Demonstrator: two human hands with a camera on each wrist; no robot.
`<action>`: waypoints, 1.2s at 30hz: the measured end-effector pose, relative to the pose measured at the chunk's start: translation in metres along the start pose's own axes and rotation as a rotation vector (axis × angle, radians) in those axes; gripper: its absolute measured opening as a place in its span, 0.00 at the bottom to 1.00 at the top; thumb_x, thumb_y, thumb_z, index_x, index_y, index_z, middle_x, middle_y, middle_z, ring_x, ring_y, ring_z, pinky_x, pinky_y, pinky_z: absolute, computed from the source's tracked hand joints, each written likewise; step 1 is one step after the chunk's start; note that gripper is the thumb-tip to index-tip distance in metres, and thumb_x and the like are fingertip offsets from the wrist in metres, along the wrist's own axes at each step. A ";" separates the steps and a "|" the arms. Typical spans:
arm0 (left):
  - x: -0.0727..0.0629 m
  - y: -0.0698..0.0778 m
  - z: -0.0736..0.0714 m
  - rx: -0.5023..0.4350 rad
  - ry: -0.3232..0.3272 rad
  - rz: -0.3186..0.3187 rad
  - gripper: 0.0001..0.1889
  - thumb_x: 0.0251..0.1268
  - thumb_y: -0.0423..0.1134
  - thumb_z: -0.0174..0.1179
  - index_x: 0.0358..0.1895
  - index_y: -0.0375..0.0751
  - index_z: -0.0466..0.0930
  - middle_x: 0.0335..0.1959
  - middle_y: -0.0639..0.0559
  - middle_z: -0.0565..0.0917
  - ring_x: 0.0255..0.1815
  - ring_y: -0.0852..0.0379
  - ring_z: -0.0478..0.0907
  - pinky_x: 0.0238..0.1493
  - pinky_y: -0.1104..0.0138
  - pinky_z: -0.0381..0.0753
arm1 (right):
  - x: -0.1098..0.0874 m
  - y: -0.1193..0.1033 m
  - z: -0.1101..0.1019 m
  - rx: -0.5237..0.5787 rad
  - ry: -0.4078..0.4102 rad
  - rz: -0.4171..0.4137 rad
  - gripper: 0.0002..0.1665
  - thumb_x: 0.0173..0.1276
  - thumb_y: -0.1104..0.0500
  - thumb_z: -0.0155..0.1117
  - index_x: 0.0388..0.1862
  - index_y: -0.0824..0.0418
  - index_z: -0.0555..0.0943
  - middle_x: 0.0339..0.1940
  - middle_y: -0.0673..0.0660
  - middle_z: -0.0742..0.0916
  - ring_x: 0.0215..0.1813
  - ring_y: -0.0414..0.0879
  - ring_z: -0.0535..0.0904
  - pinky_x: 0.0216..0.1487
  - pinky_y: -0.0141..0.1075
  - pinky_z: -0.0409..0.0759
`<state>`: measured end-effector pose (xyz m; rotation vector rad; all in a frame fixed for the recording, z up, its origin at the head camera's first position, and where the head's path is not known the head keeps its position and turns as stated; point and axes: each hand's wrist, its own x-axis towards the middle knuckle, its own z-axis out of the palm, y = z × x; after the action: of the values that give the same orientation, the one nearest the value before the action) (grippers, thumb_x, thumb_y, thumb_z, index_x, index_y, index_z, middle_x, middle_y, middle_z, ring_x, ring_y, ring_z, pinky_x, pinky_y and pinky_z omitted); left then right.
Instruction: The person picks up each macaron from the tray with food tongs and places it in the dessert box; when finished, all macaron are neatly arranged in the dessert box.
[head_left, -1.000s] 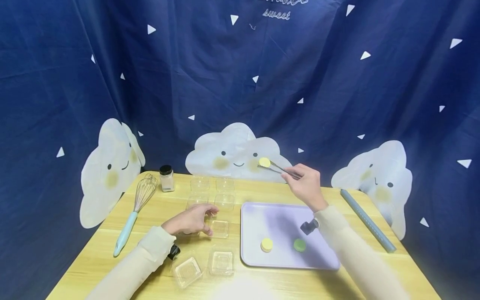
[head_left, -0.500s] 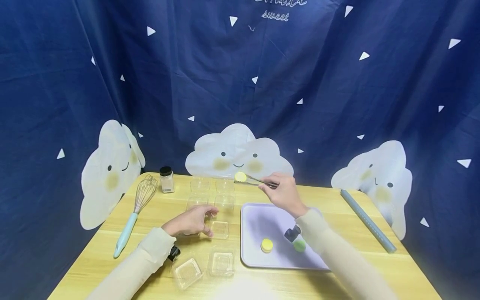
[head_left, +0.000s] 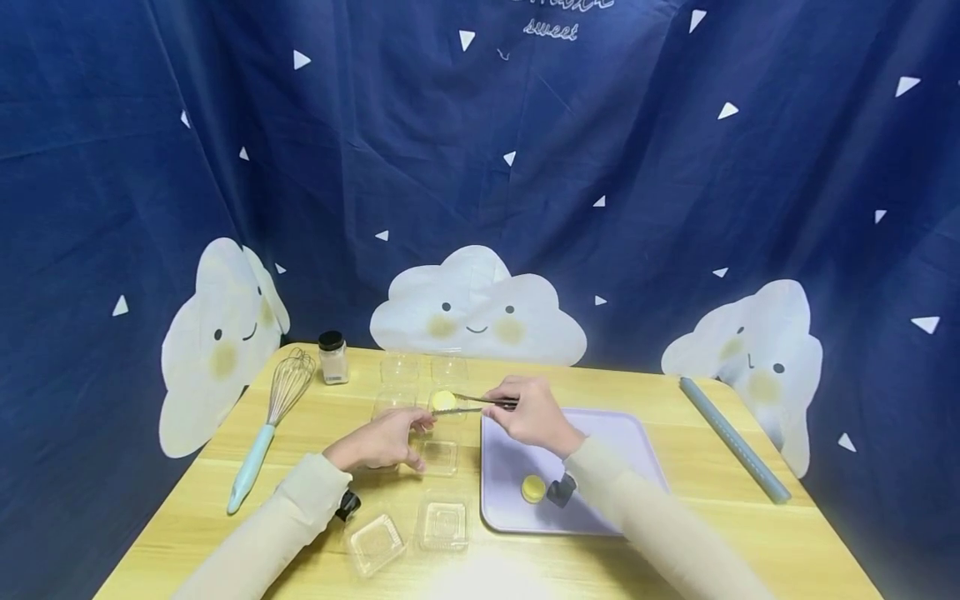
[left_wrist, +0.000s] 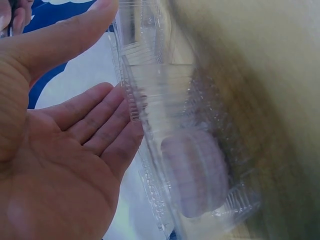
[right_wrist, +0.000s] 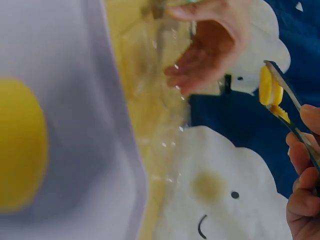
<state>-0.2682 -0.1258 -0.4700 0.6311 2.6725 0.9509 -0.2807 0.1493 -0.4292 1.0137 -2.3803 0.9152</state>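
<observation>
My right hand (head_left: 534, 417) grips dark food tongs (right_wrist: 301, 136), whose serrated tips pinch a yellow macaron (head_left: 444, 402). In the head view this macaron overlaps one of the clear plastic boxes, beyond my left hand (head_left: 381, 439). The left thumb and fingers are spread apart. In the left wrist view, straight fingertips touch the edge of a clear plastic box (left_wrist: 160, 100), and a pinkish macaron (left_wrist: 195, 172) shows through its wall. A second yellow macaron (head_left: 533, 488) lies on the lilac tray (head_left: 510, 442) below my right wrist.
Several clear boxes stand in pairs left of the tray, including a front box (head_left: 444, 525). A whisk (head_left: 272, 429) and a black-lidded jar (head_left: 333, 358) are at the left. A grey-blue rod (head_left: 735, 437) lies right of the tray on the wooden table (head_left: 757, 533).
My right hand has moved left and down, carrying the macaron in the tongs from above the tray to the boxes. My right arm now hides the green macaron. My left hand stays still.
</observation>
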 end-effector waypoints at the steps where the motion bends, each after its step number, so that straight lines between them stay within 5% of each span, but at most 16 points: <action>1: 0.000 0.000 0.000 0.003 0.004 -0.005 0.39 0.39 0.38 0.82 0.61 0.37 0.77 0.58 0.46 0.84 0.58 0.46 0.80 0.67 0.46 0.78 | -0.001 -0.001 0.003 0.008 -0.025 0.001 0.06 0.57 0.61 0.76 0.34 0.60 0.91 0.26 0.49 0.89 0.27 0.34 0.78 0.28 0.22 0.79; 6: 0.000 0.000 0.000 0.037 0.013 -0.027 0.40 0.38 0.41 0.82 0.61 0.39 0.77 0.54 0.47 0.84 0.57 0.46 0.80 0.67 0.45 0.78 | -0.007 -0.003 0.014 0.021 -0.136 0.027 0.04 0.58 0.61 0.76 0.33 0.59 0.91 0.25 0.48 0.88 0.25 0.31 0.75 0.25 0.21 0.76; 13: 0.000 0.001 -0.001 0.016 0.002 -0.015 0.46 0.38 0.39 0.82 0.68 0.39 0.74 0.62 0.45 0.83 0.64 0.42 0.78 0.72 0.42 0.73 | -0.013 -0.001 0.029 -0.057 -0.222 0.000 0.02 0.57 0.59 0.76 0.31 0.55 0.91 0.25 0.45 0.87 0.25 0.29 0.73 0.25 0.19 0.72; 36: 0.000 0.000 -0.001 -0.016 -0.007 0.001 0.45 0.37 0.38 0.82 0.67 0.37 0.74 0.61 0.46 0.83 0.63 0.43 0.78 0.71 0.43 0.73 | -0.019 0.009 0.044 -0.176 -0.300 0.008 0.04 0.58 0.55 0.76 0.32 0.52 0.91 0.28 0.44 0.88 0.29 0.32 0.76 0.31 0.21 0.74</action>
<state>-0.2692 -0.1266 -0.4692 0.6318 2.6561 0.9681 -0.2787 0.1323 -0.4753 1.1386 -2.6554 0.5749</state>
